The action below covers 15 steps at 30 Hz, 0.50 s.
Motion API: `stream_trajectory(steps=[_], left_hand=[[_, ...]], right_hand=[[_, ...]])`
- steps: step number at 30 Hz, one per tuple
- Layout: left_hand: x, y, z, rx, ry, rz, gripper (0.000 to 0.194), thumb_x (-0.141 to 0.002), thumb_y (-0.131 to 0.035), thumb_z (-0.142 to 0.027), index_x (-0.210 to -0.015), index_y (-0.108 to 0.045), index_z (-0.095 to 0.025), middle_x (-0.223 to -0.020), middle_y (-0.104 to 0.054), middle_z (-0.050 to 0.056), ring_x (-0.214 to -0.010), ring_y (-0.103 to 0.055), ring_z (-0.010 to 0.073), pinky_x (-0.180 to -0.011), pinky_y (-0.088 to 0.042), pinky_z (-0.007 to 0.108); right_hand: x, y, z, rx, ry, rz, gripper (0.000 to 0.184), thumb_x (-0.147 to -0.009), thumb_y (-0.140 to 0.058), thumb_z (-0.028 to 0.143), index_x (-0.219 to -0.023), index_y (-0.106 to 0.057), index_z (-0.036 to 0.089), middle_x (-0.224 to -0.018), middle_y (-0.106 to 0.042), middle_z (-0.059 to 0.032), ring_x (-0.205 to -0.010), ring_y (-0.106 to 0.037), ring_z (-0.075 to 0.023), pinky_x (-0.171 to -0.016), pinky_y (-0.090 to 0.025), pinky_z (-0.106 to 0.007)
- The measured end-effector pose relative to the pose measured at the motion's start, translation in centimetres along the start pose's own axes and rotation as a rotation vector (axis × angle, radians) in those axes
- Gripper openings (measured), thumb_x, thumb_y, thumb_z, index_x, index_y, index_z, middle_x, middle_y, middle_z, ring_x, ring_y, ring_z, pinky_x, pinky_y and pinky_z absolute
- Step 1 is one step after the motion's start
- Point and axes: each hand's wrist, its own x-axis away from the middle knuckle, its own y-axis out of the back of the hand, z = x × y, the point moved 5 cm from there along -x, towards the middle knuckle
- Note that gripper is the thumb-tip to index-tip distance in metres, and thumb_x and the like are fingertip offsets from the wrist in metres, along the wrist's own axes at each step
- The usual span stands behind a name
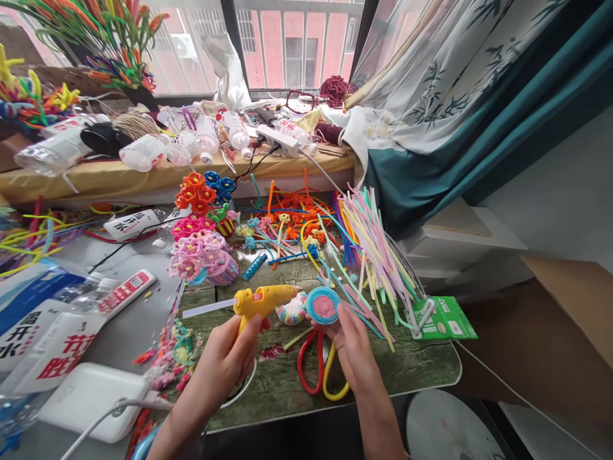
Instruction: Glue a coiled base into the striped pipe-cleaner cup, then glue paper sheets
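Observation:
My left hand point(235, 350) is wrapped round the grip of a yellow glue gun point(262, 298), with a clear glue stick point(208, 309) jutting from its back end. Its nozzle points right, close to a round blue-and-pink disc point(323, 305) coiled from fuzzy pipe cleaners. My right hand point(353, 342) holds that disc by its right and lower edge, flat face towards me. Just behind the nozzle lies a pastel, striped pipe-cleaner piece point(291, 310), partly hidden. Beneath my right hand, scissors with one red and one yellow handle loop point(310, 364) rest on the table.
Pipe-cleaner flower bunches point(204, 252) stand at the table's left. Behind are orange pieces point(299, 207) and a bundle of pastel pipe cleaners point(376, 236). A green card point(450, 318) lies at the right edge. A white adapter box point(93, 399) with a cable sits left. Bottles point(146, 152) line the sill.

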Motion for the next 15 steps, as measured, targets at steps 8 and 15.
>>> stream_trajectory(steps=[8,15], left_hand=[[2.0,-1.2,0.4,-0.078,-0.102,-0.051,0.050,-0.086,-0.049,-0.066,-0.083,-0.060,-0.017,-0.043,-0.033,-0.008,-0.037,-0.026,0.0077,-0.036,-0.022,0.022],[3.3,-1.5,0.8,-0.190,-0.253,-0.199,0.048,-0.092,-0.041,-0.061,-0.081,-0.061,-0.019,-0.042,-0.032,-0.008,-0.035,-0.026,0.0090,-0.034,-0.022,0.025]], right_hand=[[2.0,-3.6,0.9,-0.140,-0.025,0.141,0.031,-0.084,-0.069,0.052,-0.097,-0.076,0.025,-0.103,-0.076,-0.0086,-0.109,-0.067,-0.0314,-0.095,-0.054,-0.052],[2.7,-4.3,0.5,-0.219,-0.026,0.146,0.024,-0.081,-0.076,0.042,-0.100,-0.076,0.027,-0.106,-0.077,-0.0059,-0.112,-0.066,-0.0296,-0.100,-0.051,-0.052]])
